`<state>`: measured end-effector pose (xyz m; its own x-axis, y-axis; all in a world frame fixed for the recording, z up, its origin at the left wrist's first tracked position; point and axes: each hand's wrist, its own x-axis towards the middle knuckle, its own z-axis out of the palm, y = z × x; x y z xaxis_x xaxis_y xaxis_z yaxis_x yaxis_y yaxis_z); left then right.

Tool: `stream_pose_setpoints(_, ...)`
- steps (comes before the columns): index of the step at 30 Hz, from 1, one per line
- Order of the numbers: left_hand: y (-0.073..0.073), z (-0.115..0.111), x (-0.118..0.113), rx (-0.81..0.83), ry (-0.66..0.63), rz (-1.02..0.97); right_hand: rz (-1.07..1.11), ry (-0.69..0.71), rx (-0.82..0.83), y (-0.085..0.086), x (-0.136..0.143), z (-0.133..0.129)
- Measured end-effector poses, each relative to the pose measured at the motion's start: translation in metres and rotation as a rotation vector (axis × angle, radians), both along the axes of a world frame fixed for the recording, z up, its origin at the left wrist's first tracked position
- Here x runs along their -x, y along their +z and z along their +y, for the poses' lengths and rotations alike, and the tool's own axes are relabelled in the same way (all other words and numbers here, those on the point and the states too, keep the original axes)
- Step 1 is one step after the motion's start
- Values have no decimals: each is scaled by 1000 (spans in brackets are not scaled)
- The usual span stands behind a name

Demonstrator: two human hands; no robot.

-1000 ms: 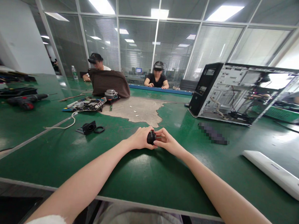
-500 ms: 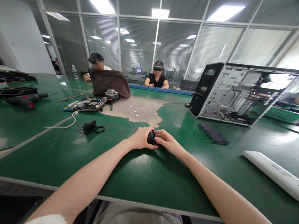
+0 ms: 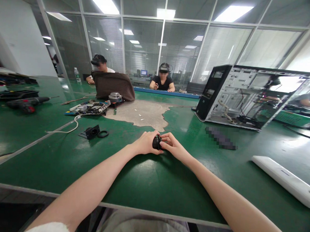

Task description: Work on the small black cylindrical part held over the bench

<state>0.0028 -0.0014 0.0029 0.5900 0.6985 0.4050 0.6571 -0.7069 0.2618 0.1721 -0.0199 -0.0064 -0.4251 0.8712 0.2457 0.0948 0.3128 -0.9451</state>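
While the left hand (image 3: 145,143) grasps a small black part (image 3: 156,142) between thumb and fingers, the right hand (image 3: 173,145) pinches the part's right side with its fingertips. The part is held over the green table (image 3: 143,184), between the two hands; whether it touches the surface cannot be told. To the left of the hands, a black bracket (image 3: 92,131) rests on the table with a black ring (image 3: 102,134) just beside it. Beyond these lie a circuit board (image 3: 89,108) and, well apart from it, a power drill (image 3: 28,104). Behind the board stands a brown cover (image 3: 115,84). To the right of the hands, an open computer case (image 3: 215,93) stands behind a blurred dark object (image 3: 220,138); a long white bar (image 3: 281,178) lies nearer the viewer. Across the table is a person in black (image 3: 167,83).
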Motion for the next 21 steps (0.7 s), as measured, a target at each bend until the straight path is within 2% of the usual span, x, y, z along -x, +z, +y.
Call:
stream_pose_setpoints(4, -1, 1, 1, -15, -5, -2, -34, -5, 1, 1, -3, 0)
stream_pose_setpoints(9, 0, -1, 0, -4, -1, 2, 9, 80, -37, 7, -2, -6)
stream_pose_setpoints(21, 0, 0, 0, -10, -3, -10, -34, -21, 10, 1, -1, 0)
